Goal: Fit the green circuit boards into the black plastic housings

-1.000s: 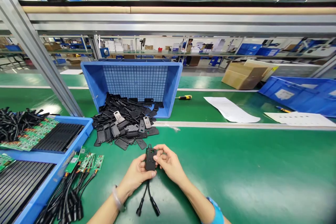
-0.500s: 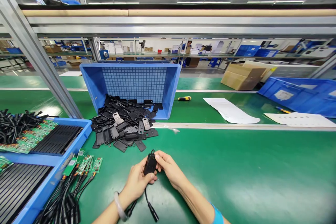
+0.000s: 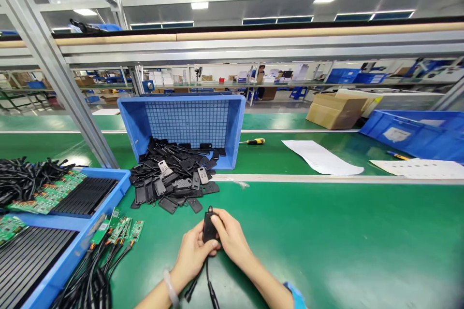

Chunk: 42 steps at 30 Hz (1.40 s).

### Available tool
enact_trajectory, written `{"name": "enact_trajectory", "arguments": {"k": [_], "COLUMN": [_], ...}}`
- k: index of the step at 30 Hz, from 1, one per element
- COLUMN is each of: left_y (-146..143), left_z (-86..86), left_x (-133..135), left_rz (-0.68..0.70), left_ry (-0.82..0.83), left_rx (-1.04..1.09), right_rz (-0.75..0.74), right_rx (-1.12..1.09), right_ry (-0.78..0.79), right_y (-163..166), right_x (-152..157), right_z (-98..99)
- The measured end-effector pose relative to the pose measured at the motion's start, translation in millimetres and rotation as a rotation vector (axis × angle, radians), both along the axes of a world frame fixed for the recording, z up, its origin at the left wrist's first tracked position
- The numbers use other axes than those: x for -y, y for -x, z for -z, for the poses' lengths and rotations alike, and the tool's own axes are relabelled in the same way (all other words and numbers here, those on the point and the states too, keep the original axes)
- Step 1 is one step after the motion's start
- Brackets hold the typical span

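Note:
Between both hands is a small black plastic case [image 3: 209, 228] with a loop at its top end and black cables [image 3: 211, 287] hanging from its lower end. My left hand [image 3: 195, 251] grips it from the left, thumb across its lower part. From the right, my right hand [image 3: 231, 236] is closed on its upper part, thumb pressed on the front face. Beyond the hands lies a heap of black case halves [image 3: 174, 174], spilling out of a tipped blue crate [image 3: 239, 128]. To the left are several green circuit boards [image 3: 125, 230] with black cables attached.
A divided blue tray [image 3: 125, 181] of boards and black strips stands at the left. Farther back lie a yellow-black screwdriver [image 3: 255, 141], a paper sheet [image 3: 322, 157], a cardboard box [image 3: 335, 110] and a blue bin [image 3: 416, 130]. A metal post [image 3: 78, 91] rises at the left.
My right thumb has moved down onto the front of the case, and the case now stands more upright. The cables have swung. The camera view has tilted slightly upward.

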<state>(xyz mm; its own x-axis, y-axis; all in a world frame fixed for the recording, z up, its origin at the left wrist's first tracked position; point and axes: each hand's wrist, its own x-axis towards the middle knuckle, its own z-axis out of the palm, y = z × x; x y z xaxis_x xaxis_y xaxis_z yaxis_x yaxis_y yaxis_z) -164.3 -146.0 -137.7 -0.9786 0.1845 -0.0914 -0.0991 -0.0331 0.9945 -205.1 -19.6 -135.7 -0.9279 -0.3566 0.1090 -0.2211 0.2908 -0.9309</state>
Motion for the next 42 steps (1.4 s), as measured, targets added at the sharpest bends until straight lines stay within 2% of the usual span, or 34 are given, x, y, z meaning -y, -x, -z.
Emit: {"name": "enact_trajectory", "arguments": {"k": [3,5,6,7,9,11,12,14,15,17,20,23,25,27,29,30,32,35,36,37,38,39,41,42], "left_y": [1.1,1.5,1.3,0.4,-4.5,-14.4,-21.2,-36.7,-44.6,-58.4,-71.5,-75.5,-75.1,-74.5,-76.2,-78.3,-84.2,-92.0,-93.0,-92.7,-91.2,-88.4,-78.9,-72.0], "left_z": [2.5,-1.0,-5.9,-13.1,-33.1,-54.3,-62.5,-70.8,-70.8,-65.3,-56.3,-56.0,-57.1,-55.3,-50.7,-48.1,-44.9,-49.2,-53.0,-57.5,-62.1,-66.3,-71.5,-72.1], "left_x": [-0.6,5.1,10.4,17.2,34.9,56.7,68.6,93.7,106.2,129.2,153.4,162.6,163.7,165.2,170.8,175.7,188.1,201.9,201.7,197.8,190.2,178.9,148.4,131.6], "left_rz": [0.058,0.107,0.106,0.082,0.034,-0.015,-0.082,-0.224,-0.258,-0.236,-0.255,-0.303,-0.261,-0.219,-0.252,-0.311,-0.556,-1.066,-1.173,-1.22,-1.216,-1.17,-0.959,-0.786], "left_ry": [-0.104,-0.018,0.109,0.306,0.827,1.317,1.456,1.625,1.713,1.786,1.762,1.649,1.619,1.662,1.697,1.654,1.431,0.782,0.567,0.398,0.294,0.263,0.31,0.343], "left_rx": [0.026,0.029,-0.011,-0.083,-0.206,-0.193,-0.141,-0.022,0.051,0.155,0.18,0.135,0.118,0.078,0.025,-0.008,-0.083,-0.268,-0.331,-0.386,-0.419,-0.428,-0.385,-0.333], "right_rz": [-0.03,-0.018,0.01,0.059,0.147,0.206,0.261,0.336,0.336,0.236,0.019,-0.131,-0.179,-0.205,-0.219,-0.223,-0.229,-0.255,-0.268,-0.286,-0.321,-0.368,-0.453,-0.479], "right_rx": [-0.18,-0.179,-0.175,-0.16,-0.095,-0.103,-0.122,-0.174,-0.198,-0.234,-0.244,-0.198,-0.185,-0.195,-0.211,-0.213,-0.204,-0.146,-0.116,-0.072,-0.01,0.069,0.264,0.373], "right_ry": [-0.26,-0.459,-0.584,-0.717,-0.936,-1.096,-1.175,-1.252,-1.243,-1.149,-0.938,-0.742,-0.643,-0.563,-0.486,-0.446,-0.361,-0.222,-0.182,-0.14,-0.087,-0.014,0.192,0.314], "right_y": [-4.3,-2.1,1.1,5.3,14.8,21.7,23.2,21.7,19.1,11.6,-2.0,-13.3,-17.7,-19.4,-19.2,-19.1,-19.4,-22.8,-24.6,-26.8,-29.1,-31.4,-35.9,-37.5], "right_x": [-0.8,-8.0,-13.9,-21.0,-36.9,-50.8,-55.5,-58.4,-56.6,-48.0,-30.9,-20.2,-17.8,-17.4,-17.2,-16.9,-15.4,-10.6,-8.2,-5.5,-2.6,0.3,5.5,7.2], "right_z": [-4.4,-8.7,-11.1,-13.7,-18.9,-24.3,-27.1,-32.6,-35.4,-40.6,-46.1,-45.1,-40.5,-34.5,-30.0,-28.9,-29.2,-32.2,-32.6,-32.2,-31.1,-29.3,-24.5,-22.4]}}
